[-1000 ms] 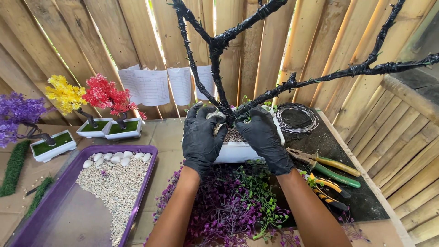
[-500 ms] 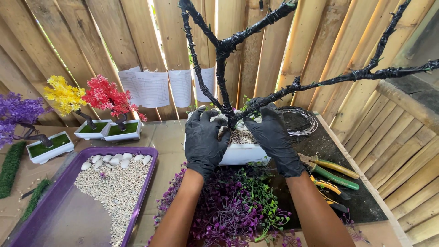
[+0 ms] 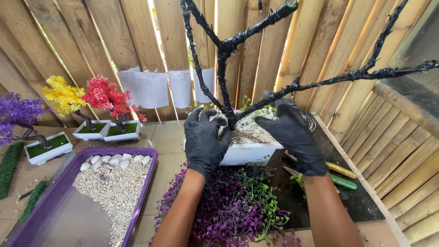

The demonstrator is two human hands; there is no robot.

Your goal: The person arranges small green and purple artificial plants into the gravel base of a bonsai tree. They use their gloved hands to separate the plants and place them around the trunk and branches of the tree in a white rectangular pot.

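Since the earlier frames, both gloved hands have shifted slightly upward on the pot, and the view has tilted so the trunk sits more central; we note little other change.

We see the left hand (image 3: 206, 139) in a black glove pressed against the near-left rim of the white rectangular pot (image 3: 249, 153), fingers (image 3: 201, 120) curled narrow over the edge toward the base of the black taped tree frame (image 3: 224, 68). The right hand (image 3: 292, 135) rests on the pot's right rim, fingers spread moderately and arched over the fill; we cannot tell whether they pinch anything.

Progress, as we judge it: the frame stands upright in the pot, fine gravel (image 3: 249, 135) fills the pot and some white pebbles lie at the back. The branches are bare, so foliage remains to be added; the purple and green artificial leaves (image 3: 228, 210) lie heaped on the counter (image 3: 169, 132) just in front of the pot.

Nearby: a purple tray (image 3: 68, 219) holding gravel and white stones to the left, finished small trees in yellow (image 3: 64, 96), red (image 3: 107, 96) and purple (image 3: 16, 112) beyond it, and a green-handled tool (image 3: 343, 182) to the right
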